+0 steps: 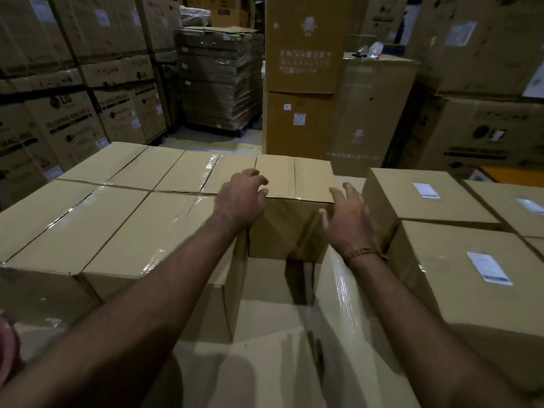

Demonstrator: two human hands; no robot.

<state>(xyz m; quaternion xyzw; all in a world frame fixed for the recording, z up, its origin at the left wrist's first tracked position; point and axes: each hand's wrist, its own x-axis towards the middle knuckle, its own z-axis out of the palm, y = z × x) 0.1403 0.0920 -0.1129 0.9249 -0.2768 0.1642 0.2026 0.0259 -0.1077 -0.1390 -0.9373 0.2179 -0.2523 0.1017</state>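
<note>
Only the head cam here, so: the cardboard box [294,179] you're going for sits at the far end of the gap. It's wedged between the shrink-wrapped cartons [117,219] on your left and the labelled boxes [426,195] on your right, and it rests on the lower layer [265,290]. Your left hand [241,198] has its fingers curled over the box's near top-left corner, so there's a hook on it, though I can't tell how firm. Your right hand [348,219] is wide open, fingers spread, holding nothing. It's right at the box's front right edge, but whether it's touching or just shy I can't say.

My take: don't drag it by that top corner alone, it'll probably twist and jam against its neighbours. Get the right palm flat on the right side, low down. Then squeeze from both sides and slide it towards you along the gap before you lift. Also mind the bracelet [360,253], looks like it could snag on the plastic wrap down there
</note>
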